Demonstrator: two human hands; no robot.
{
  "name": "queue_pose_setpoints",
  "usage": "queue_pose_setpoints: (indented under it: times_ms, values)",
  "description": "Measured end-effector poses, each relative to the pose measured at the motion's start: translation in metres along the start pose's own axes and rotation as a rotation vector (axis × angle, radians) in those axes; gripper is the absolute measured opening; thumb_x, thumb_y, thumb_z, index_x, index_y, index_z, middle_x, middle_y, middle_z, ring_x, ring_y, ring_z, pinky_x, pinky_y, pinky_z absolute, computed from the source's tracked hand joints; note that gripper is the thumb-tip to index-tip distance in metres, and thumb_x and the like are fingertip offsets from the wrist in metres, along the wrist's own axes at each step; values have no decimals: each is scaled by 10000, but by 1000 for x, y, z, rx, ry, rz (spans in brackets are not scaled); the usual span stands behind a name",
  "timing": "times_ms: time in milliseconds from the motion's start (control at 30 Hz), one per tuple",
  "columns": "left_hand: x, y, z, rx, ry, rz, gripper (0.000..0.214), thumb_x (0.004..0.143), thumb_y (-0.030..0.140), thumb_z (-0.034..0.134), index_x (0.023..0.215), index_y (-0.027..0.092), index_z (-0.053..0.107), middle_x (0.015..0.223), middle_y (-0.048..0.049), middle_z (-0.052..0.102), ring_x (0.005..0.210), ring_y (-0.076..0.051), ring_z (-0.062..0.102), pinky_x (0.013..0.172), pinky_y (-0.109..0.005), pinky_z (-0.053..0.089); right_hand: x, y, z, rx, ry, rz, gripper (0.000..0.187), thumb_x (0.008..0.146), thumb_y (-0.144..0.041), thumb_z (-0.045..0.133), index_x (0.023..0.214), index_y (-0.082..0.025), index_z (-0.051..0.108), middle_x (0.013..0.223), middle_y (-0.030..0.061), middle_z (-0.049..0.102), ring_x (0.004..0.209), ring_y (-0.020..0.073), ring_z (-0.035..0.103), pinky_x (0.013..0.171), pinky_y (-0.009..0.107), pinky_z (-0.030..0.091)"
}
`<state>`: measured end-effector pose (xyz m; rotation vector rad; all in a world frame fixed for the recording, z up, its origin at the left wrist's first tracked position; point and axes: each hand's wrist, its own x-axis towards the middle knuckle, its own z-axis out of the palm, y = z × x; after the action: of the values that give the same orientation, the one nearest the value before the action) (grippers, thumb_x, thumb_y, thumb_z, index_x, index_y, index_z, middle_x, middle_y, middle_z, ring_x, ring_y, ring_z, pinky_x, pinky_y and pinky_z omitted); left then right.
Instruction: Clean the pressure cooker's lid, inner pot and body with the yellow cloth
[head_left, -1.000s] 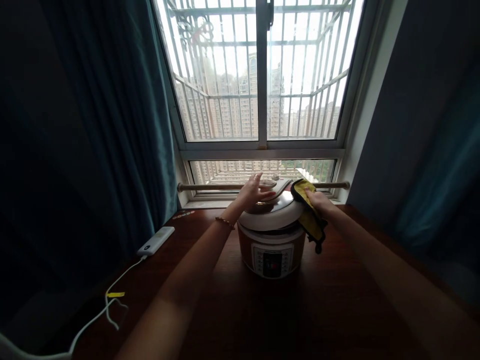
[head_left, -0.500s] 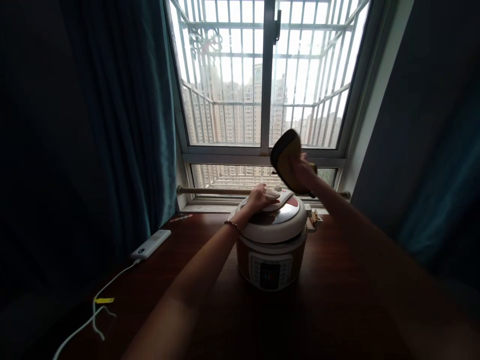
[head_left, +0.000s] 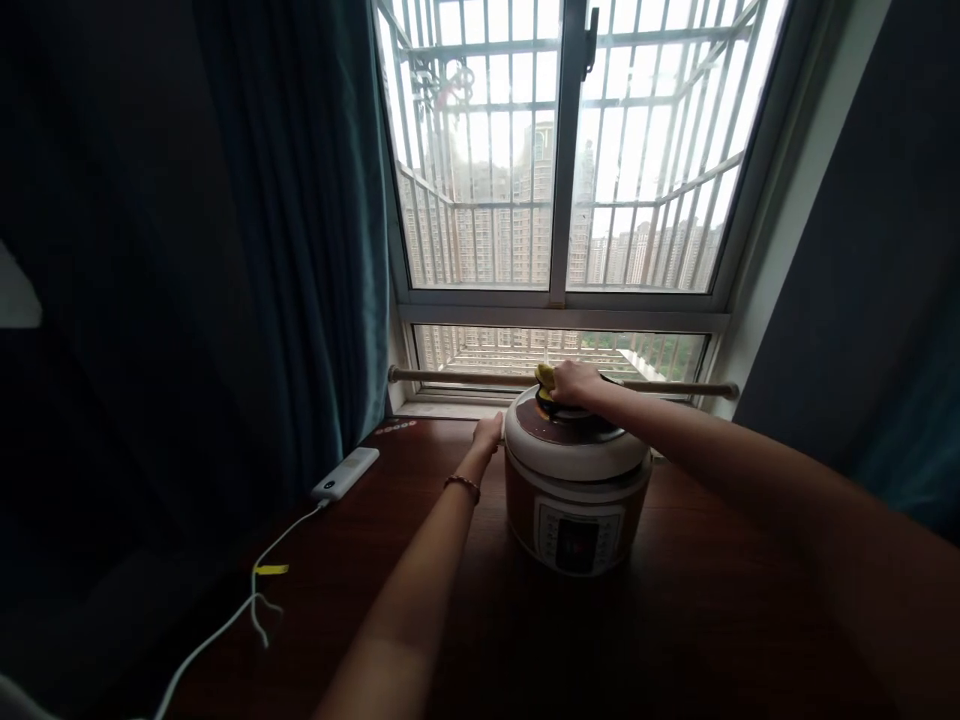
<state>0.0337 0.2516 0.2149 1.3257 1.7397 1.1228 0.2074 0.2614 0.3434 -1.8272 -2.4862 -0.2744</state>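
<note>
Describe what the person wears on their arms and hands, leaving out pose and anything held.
Both forearms are bare, with no sleeves showing. Neither the left hand nor the right hand is gloved. A thin beaded bracelet circles the left wrist. No watch shows.

No word, brand or number can be read here. The control panel [head_left: 576, 535] on the near face of the cooker [head_left: 574, 480] carries rows of small buttons around a dark display, and their captions are too small and dim to make out. On the far left of the table [head_left: 525, 640], close below the window, lies a short row of reddish printed marks [head_left: 395, 427], blurred beyond reading. The yellow tag [head_left: 271, 569] on the white cable [head_left: 225, 630] at near left shows no legible lettering, and the white power bank [head_left: 346, 473] shows only a tiny dark spot.
</note>
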Motion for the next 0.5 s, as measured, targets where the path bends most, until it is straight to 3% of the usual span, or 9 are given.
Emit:
queue_pose_setpoints:
  times_ms: [233, 500]
  values:
    - [0, 1, -6, 40, -23, -56, 314, 858, 341, 511, 1099, 142, 536, 1069, -66, 573, 897, -179, 582, 753, -363, 507, 5, 5, -6, -65, -47, -126, 408, 710, -394, 582, 1021, -137, 642, 1023, 174, 636, 896, 272, 617, 694, 304, 469]
    - [2, -7, 1, 48, -47, -56, 326, 857, 340, 513, 1118, 145, 527, 1100, -74, 563, 930, -189, 575, 780, -383, 499, 24, -6, -23, -122, -75, -202, 519, 626, -444, 653, 1008, -94, 661, 1002, 190, 637, 872, 283, 618, 715, 312, 460]
